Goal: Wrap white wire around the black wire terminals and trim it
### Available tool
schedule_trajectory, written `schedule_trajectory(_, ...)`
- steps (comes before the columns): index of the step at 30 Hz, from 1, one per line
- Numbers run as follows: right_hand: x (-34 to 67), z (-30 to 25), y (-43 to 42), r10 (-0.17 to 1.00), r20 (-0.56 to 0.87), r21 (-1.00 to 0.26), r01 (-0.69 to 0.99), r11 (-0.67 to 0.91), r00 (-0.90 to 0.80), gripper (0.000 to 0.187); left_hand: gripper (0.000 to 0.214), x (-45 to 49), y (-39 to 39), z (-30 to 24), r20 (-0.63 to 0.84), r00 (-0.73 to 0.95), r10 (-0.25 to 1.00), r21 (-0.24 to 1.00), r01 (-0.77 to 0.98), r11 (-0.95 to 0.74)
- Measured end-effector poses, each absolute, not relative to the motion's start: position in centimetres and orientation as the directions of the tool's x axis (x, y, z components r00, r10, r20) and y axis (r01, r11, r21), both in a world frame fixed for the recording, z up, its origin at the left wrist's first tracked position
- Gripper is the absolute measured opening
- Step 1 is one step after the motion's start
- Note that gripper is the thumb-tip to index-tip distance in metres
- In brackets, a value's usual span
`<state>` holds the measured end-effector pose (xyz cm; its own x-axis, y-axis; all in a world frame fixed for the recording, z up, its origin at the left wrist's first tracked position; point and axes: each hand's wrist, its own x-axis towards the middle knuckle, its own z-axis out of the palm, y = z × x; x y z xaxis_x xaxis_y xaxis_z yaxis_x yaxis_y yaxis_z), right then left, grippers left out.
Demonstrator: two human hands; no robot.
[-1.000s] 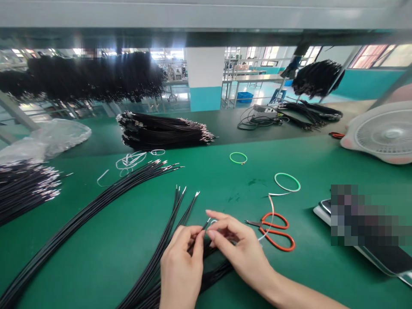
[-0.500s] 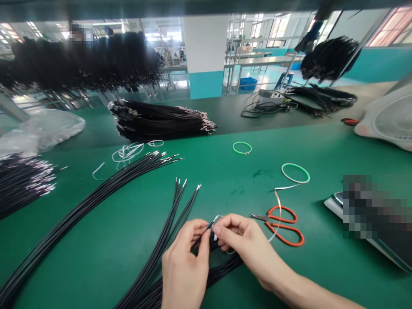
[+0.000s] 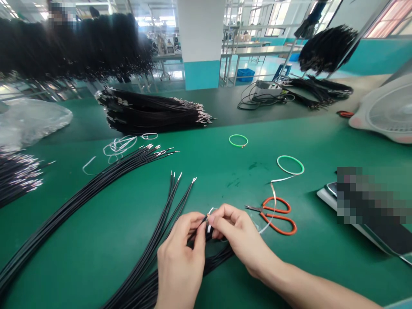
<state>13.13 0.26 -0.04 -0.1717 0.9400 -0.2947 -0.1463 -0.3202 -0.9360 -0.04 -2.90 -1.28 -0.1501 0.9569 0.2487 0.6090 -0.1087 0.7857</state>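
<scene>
My left hand (image 3: pixel 180 262) pinches a thin black wire (image 3: pixel 196 227) near its metal-tipped end, low in the middle of the head view. My right hand (image 3: pixel 240 240) is closed too, its thumb and forefinger pinching the same wire tip beside a small white piece (image 3: pixel 209 226). Under both hands lies a small bundle of black wires (image 3: pixel 167 223) that fans out to tinned ends pointing away from me. A longer bundle of black wires (image 3: pixel 80 197) runs diagonally to the left.
Orange-handled scissors (image 3: pixel 276 216) lie just right of my hands, with a white tie strip and green rings (image 3: pixel 290 165) beyond. A wire stack (image 3: pixel 151 113) sits farther back, more wire ends (image 3: pixel 16 176) at far left, a fan (image 3: pixel 386 111) and a tray at right.
The view has tilted down a little. My right hand's fingers have curled in and closed on the wire tip held by my left hand.
</scene>
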Motion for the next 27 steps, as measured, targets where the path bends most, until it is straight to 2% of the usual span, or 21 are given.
schedule_trajectory(9, 13.1, 0.05, 0.41, 0.938, -0.302, -0.934, -0.145, -0.327, -0.173, 0.019, 0.02, -0.13, -2.91, -0.65, 0.324, -0.115, 0.939, 0.743, 0.645, -0.178)
schedule_trajectory(27, 12.93, 0.08, 0.49, 0.949, -0.268, -0.945, -0.147, -0.292, -0.167, 0.018, 0.025, -0.14, -2.97, -0.37, 0.306, -0.047, 0.951, 0.726, 0.657, -0.201)
